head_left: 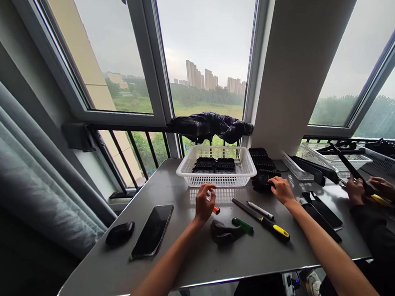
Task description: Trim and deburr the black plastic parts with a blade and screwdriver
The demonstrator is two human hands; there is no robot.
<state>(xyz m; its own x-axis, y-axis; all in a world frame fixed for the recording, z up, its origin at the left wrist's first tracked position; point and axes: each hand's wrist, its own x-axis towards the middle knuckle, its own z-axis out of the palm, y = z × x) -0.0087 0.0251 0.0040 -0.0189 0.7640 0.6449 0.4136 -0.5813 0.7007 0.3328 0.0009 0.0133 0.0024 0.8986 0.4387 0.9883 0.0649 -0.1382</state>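
My left hand (205, 203) is raised over the table in front of the white basket (219, 181), its fingers curved and apart with nothing visible between them. A red lighter (216, 209) lies just beside it. Black plastic parts (207, 164) sit in rows inside the basket. My right hand (281, 189) reaches to the near end of a stack of black parts (262, 164) right of the basket. Its fingertips touch the nearest part (262, 181), and the thumb side is partly hidden.
Nearer lie a black cloth-like item (222, 232), green lighter (243, 225), white pen (260, 210) and black-yellow knife (276, 229). Phones (152, 231) and a mouse (120, 233) are left; more phones (321, 209) are right. Another person's hands (356, 191) hold a long tool beside baskets.
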